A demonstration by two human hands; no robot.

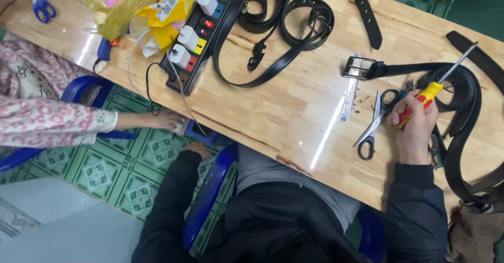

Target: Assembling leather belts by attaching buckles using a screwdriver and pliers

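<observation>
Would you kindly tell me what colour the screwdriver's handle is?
Yellow with red, on the metal-shafted screwdriver in the right hand; head view.

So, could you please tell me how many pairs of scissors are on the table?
2. Black-handled scissors lie open just beside the right hand, which holds a screwdriver. Blue-handled scissors lie at the table's far left corner. Others may be hidden under the bags.

Yellow-red screwdriver [426, 96], black belts [294, 16], green patterned floor [131, 163]

We grip a yellow-handled screwdriver [440, 81] in our right hand [416, 125]. Black-handled scissors [376, 120] lie just beside that grip, black belts [462, 92] beyond it.
</observation>
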